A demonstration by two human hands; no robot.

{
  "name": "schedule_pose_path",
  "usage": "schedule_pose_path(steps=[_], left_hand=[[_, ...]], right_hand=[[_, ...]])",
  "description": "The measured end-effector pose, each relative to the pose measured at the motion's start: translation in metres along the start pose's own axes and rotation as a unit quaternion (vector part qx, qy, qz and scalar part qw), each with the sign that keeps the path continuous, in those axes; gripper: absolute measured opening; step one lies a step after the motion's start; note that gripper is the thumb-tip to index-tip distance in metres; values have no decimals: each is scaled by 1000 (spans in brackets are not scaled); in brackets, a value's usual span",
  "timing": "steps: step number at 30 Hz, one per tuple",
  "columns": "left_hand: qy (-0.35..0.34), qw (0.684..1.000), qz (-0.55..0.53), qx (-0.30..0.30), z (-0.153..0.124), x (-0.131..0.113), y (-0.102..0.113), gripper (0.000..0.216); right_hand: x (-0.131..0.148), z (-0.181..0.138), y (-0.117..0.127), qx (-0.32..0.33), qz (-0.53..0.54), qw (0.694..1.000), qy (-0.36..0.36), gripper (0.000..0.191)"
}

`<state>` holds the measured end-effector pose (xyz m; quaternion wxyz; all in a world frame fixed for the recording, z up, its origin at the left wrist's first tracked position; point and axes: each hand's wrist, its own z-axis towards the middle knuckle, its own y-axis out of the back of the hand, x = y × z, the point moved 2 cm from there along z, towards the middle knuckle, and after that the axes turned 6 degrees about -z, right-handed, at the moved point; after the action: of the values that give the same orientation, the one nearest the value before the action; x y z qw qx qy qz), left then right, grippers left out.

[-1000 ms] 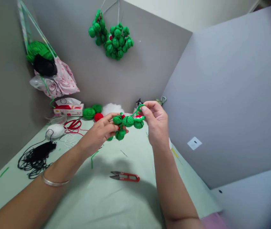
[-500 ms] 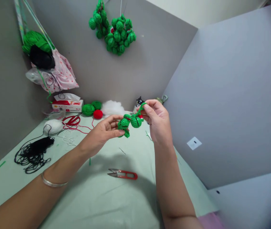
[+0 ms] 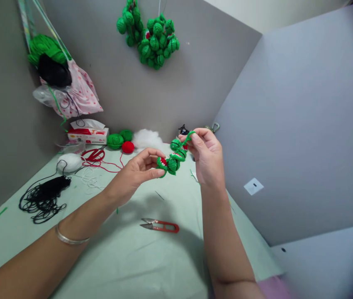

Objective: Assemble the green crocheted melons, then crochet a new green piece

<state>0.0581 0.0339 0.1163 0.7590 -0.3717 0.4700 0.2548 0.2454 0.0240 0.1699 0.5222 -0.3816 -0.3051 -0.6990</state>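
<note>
A small bunch of green crocheted balls with red and white bits (image 3: pixel 173 157) hangs in the air between my hands, above the pale green table (image 3: pixel 126 257). My right hand (image 3: pixel 205 155) pinches the green yarn loop at the top of the bunch. My left hand (image 3: pixel 134 174) has its fingers curled, with thumb and fingertips touching the lowest ball of the bunch. A thin bangle sits on my left wrist.
Red thread snips (image 3: pixel 160 225) lie on the table below my hands. Black yarn (image 3: pixel 44 197), white stuffing (image 3: pixel 147 139), red yarn (image 3: pixel 128 147), green yarn balls (image 3: pixel 115 141) and a tissue box (image 3: pixel 87 135) sit at the back left. More green crocheted balls (image 3: pixel 151 37) hang on the grey partition.
The bunch went from spread sideways in my left hand's grip to hanging from my right hand, which rose slightly. My left fingers loosened and now only touch the lowest ball.
</note>
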Motion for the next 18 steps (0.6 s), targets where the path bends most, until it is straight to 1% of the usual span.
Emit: schedule_pose_path(steps=[3, 6, 8, 10, 13, 15, 16, 18], left_hand=[[-19, 999, 3, 28, 1, 2, 1, 28], [-20, 997, 13, 74, 1, 4, 1, 18], [-13, 996, 19, 91, 1, 5, 0, 12], [-3, 996, 18, 89, 0, 4, 0, 12], [11, 998, 2, 58, -2, 1, -2, 17], [20, 999, -18, 36, -3, -1, -4, 16], [24, 999, -31, 31, -3, -1, -5, 16], [30, 997, -61, 34, -3, -1, -7, 24]], right_hand=[[-2, 1, 0, -21, 7, 1000, -4, 21], [-4, 2, -1, -36, 24, 999, -10, 21], [-4, 1, -2, -35, 29, 999, -18, 23], [-3, 0, -3, -33, 24, 999, -22, 25], [-1, -1, -4, -31, 17, 999, -15, 26], [0, -2, -5, -21, 20, 1000, -10, 26], [0, -2, -6, -16, 24, 1000, -7, 26], [-1, -3, -7, -6, 30, 1000, 5, 25]])
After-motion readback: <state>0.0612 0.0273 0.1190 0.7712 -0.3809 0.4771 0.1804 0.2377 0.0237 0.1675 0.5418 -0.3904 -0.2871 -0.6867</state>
